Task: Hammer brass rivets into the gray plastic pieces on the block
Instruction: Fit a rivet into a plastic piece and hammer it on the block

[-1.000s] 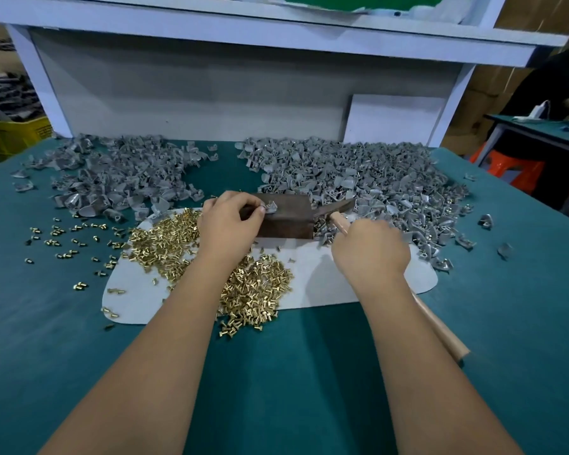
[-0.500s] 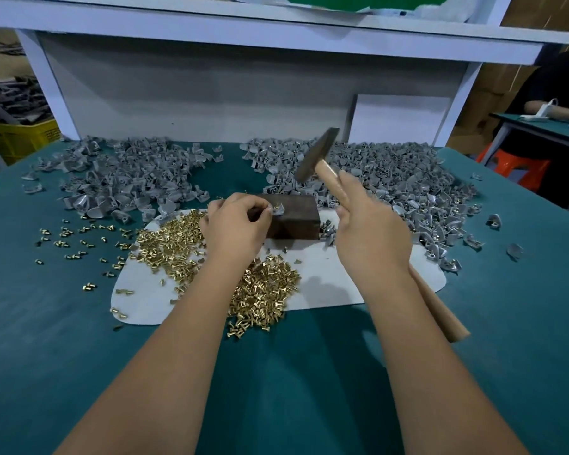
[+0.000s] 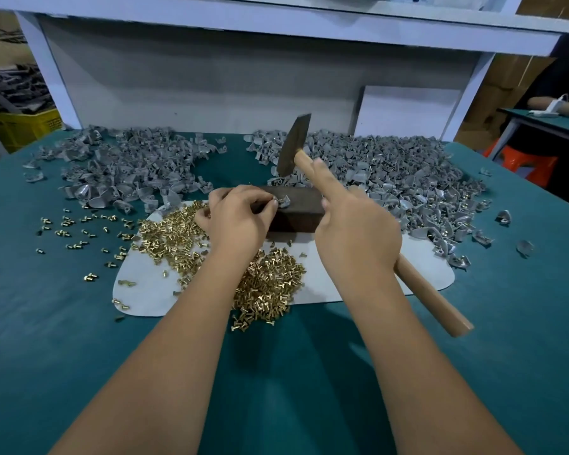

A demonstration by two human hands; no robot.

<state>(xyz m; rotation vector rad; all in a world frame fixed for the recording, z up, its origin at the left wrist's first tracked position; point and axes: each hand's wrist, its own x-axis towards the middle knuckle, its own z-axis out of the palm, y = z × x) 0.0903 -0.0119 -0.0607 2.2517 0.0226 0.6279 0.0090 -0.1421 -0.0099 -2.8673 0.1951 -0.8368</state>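
A dark brown block (image 3: pixel 301 211) sits on a white mat (image 3: pixel 342 277) at the table's middle. On its top lies a gray plastic piece (image 3: pixel 284 201), pinched by my left hand (image 3: pixel 237 218). My right hand (image 3: pixel 355 231) grips the wooden handle of a hammer (image 3: pixel 293 146), forefinger stretched along the shaft. The hammer's dark head is raised above the block's far edge. Brass rivets (image 3: pixel 266 287) lie heaped on the mat in front of the block and under my left wrist.
Two big heaps of gray plastic pieces lie behind the block, a left heap (image 3: pixel 119 172) and a right heap (image 3: pixel 401 178). Loose rivets (image 3: pixel 76 228) are scattered on the teal tabletop at left. A white shelf frame (image 3: pixel 276 24) and back panel rise behind.
The hammer went from resting low on the block a second ago to raised above it. My left hand has stayed on the gray piece.
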